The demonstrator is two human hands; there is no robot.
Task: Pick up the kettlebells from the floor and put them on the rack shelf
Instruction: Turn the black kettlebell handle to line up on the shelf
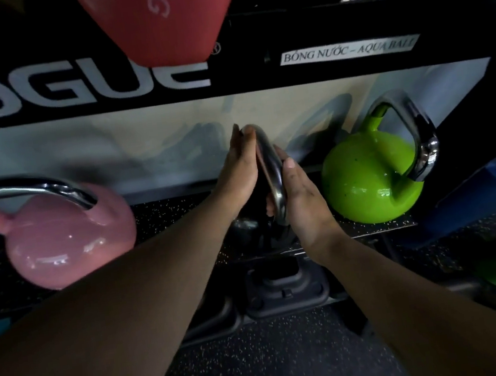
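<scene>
A black kettlebell with a chrome handle stands on the speckled rack shelf, between a pink kettlebell on its left and a green kettlebell on its right. My left hand lies flat against the left side of the chrome handle, fingers straight. My right hand presses the handle's right side, fingers extended. Most of the black body is hidden behind my hands. Whether either hand truly grips the handle is unclear.
A black beam with white lettering runs above the shelf. A red kettlebell sits on the level above. A blue object leans at the right. A black bracket and speckled floor lie below.
</scene>
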